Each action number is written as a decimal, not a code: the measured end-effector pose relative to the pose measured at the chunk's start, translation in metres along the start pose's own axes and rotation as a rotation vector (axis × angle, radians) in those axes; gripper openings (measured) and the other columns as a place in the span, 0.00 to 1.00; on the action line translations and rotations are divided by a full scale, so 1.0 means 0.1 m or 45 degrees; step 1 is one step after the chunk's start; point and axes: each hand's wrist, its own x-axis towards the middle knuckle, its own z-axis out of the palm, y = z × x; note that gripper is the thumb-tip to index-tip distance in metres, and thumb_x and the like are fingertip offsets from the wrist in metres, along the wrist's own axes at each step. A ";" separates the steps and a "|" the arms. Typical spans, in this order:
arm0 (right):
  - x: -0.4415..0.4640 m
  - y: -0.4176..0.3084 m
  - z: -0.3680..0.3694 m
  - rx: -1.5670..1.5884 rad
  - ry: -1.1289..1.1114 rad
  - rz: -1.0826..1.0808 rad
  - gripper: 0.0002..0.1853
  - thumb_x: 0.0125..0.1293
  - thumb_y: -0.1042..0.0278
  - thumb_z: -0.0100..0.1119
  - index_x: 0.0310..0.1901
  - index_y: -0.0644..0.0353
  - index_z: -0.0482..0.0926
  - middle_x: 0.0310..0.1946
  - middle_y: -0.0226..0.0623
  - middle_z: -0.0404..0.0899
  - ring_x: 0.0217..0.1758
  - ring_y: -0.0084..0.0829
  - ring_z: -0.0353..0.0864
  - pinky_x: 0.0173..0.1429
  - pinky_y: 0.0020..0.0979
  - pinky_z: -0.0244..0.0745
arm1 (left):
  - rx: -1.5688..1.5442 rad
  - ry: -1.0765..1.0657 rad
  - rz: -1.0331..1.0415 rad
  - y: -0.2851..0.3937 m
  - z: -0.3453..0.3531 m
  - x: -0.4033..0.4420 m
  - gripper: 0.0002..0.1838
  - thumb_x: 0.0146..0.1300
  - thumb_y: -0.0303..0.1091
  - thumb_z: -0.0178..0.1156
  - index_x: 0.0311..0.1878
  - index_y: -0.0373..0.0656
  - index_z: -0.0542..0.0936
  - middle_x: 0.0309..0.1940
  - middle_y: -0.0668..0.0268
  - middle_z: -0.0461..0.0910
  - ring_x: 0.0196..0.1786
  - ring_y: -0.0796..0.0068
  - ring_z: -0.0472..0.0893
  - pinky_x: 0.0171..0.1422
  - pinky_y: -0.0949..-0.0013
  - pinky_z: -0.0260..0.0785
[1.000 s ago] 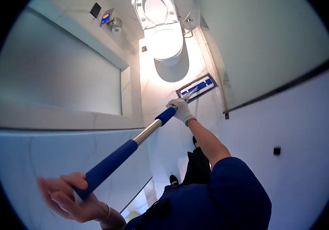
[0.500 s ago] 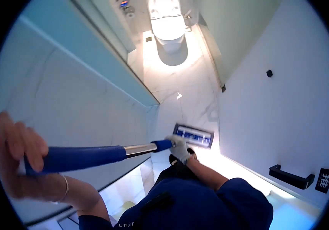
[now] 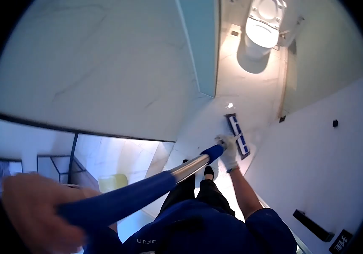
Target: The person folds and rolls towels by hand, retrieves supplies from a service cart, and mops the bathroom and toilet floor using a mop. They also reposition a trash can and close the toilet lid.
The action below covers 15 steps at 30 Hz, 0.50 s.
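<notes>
A flat mop [image 3: 120, 201] with a blue grip and a silver pole runs slantwise across the view. My bare left hand [image 3: 42, 211], blurred by motion, is wrapped round the upper end of its grip at lower left. Farther down, my right hand [image 3: 229, 153], in a whitish glove, closes round the pole just below a blue sleeve. The flat mop head [image 3: 238, 136], dark-edged with blue and white parts, lies on the pale marbled floor [image 3: 196, 122] just beyond my right hand. The joint between pole and head is partly hidden by the glove.
A white toilet [image 3: 261, 36] with its lid raised stands at the back. A white door [image 3: 300, 152] with a black handle [image 3: 313, 225] flanks the right. A marbled wall [image 3: 105, 72] rises on the left, and a yellowish object [image 3: 113, 182] stands behind glass.
The view has swung, shifting the toilet and door rightward. The mop head has turned from crosswise to nearly lengthwise. My left hand appears lower, and both hands still hold the pole.
</notes>
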 end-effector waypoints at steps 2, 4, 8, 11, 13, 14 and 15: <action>0.23 0.37 0.05 0.082 -0.126 0.043 0.10 0.48 0.78 0.58 0.34 0.55 0.82 0.27 0.37 0.81 0.33 0.36 0.77 0.44 0.34 0.68 | 0.085 -0.532 -0.427 0.01 -0.23 -0.33 0.15 0.60 0.39 0.59 0.47 0.42 0.75 0.27 0.61 0.77 0.22 0.68 0.77 0.31 0.63 0.73; 0.44 0.62 0.07 -0.089 -0.341 -0.117 0.06 0.50 0.76 0.59 0.31 0.55 0.81 0.25 0.37 0.80 0.32 0.38 0.76 0.44 0.35 0.67 | 0.288 -0.376 -0.392 -0.23 0.01 -0.65 0.19 0.62 0.39 0.58 0.54 0.44 0.72 0.30 0.58 0.79 0.28 0.63 0.81 0.37 0.60 0.78; 0.58 0.44 0.44 -0.317 -0.732 -0.466 0.03 0.51 0.74 0.59 0.27 0.55 0.80 0.21 0.39 0.76 0.31 0.39 0.75 0.45 0.40 0.65 | 0.583 0.031 -0.344 0.07 0.21 -1.08 0.19 0.59 0.32 0.62 0.54 0.46 0.72 0.29 0.60 0.78 0.28 0.65 0.82 0.33 0.68 0.78; 0.54 0.23 1.02 -0.390 -0.816 -0.529 0.01 0.50 0.74 0.59 0.25 0.56 0.79 0.19 0.39 0.74 0.29 0.39 0.71 0.54 0.40 0.61 | 0.678 0.136 -0.130 0.32 0.02 -1.40 0.18 0.61 0.32 0.60 0.55 0.46 0.72 0.25 0.62 0.76 0.25 0.68 0.80 0.28 0.69 0.76; 0.70 0.77 1.60 -0.272 -0.745 -0.426 0.04 0.48 0.76 0.58 0.27 0.59 0.79 0.26 0.43 0.76 0.34 0.42 0.72 0.42 0.35 0.67 | 0.675 0.314 -0.104 0.41 -0.23 -1.63 0.13 0.61 0.31 0.58 0.48 0.38 0.74 0.27 0.57 0.75 0.30 0.59 0.78 0.36 0.60 0.75; 0.67 0.70 1.66 -0.320 -0.753 -0.465 0.03 0.48 0.76 0.59 0.27 0.58 0.79 0.26 0.42 0.76 0.36 0.42 0.73 0.43 0.36 0.67 | 0.692 0.312 -0.016 0.35 -0.31 -1.75 0.12 0.62 0.29 0.57 0.48 0.36 0.73 0.24 0.57 0.72 0.26 0.60 0.76 0.30 0.61 0.73; 0.64 0.62 1.73 -0.368 -0.761 -0.505 0.03 0.48 0.76 0.59 0.27 0.58 0.79 0.27 0.41 0.77 0.38 0.42 0.73 0.44 0.37 0.67 | 0.741 0.334 -0.118 0.42 -0.32 -1.91 0.10 0.65 0.28 0.53 0.49 0.41 0.73 0.22 0.58 0.73 0.23 0.62 0.76 0.30 0.60 0.73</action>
